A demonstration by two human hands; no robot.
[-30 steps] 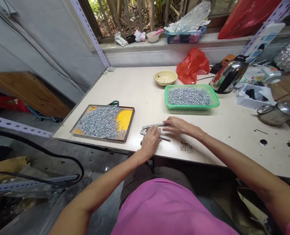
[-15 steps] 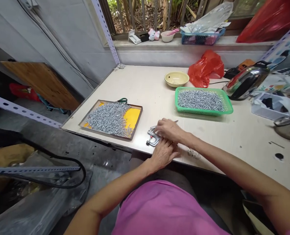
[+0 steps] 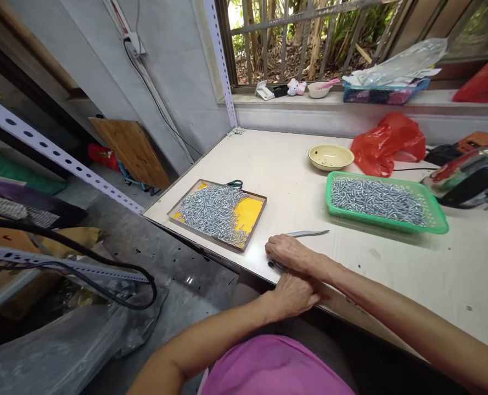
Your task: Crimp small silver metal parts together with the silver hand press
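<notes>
My right hand is curled down over a small metal tool with a C-shaped frame near the table's front edge. Only a dark end of the tool shows; the hand covers the rest. Just below, my left hand is closed at the table edge, partly under my right wrist, and what its fingers hold is hidden. A slim grey pointed tool lies just beyond my right hand. To the left, a shallow tray with a yellow bottom holds a heap of small silvery metal pins.
A green plastic basket full of similar metal pieces stands on the right. Behind it are a cream bowl, a red plastic bag and a kettle. Green-handled scissors lie behind the tray. A perforated metal post rises at the back corner.
The view has turned left, so the table appears further right. My right hand now covers most of the metal tool, whose C-shaped frame showed before. My left hand has drawn back towards the table edge.
</notes>
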